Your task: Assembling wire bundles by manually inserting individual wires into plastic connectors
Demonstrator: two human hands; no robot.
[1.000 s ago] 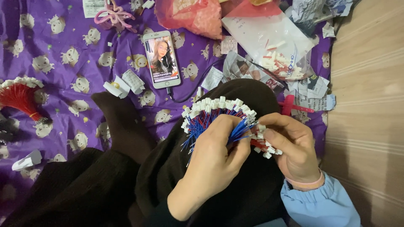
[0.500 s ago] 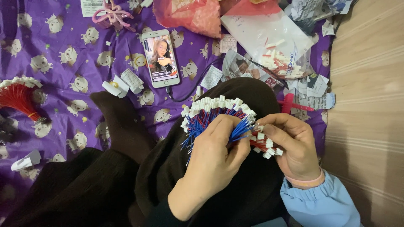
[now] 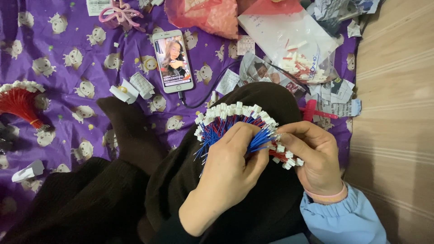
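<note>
Over a crinkled purple cloth (image 3: 68, 40) with a phone (image 3: 172, 60) on it, my left hand (image 3: 226, 176) and right hand (image 3: 314, 158) both grip tight a fanned wire bundle (image 3: 235, 122), thin blue and red strands tipped with white plastic plugs, above my dark lap.

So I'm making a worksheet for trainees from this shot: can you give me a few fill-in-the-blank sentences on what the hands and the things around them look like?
1. The left hand and right hand hold a fan of red and ____ wires tipped with white connectors.
2. The phone lies face up on a ____ cloth printed with small animals.
3. A bundle of ____ wires lies at the left edge.
4. The right wrist wears a ____ band.

Missing words: blue; purple; red; pink
</note>
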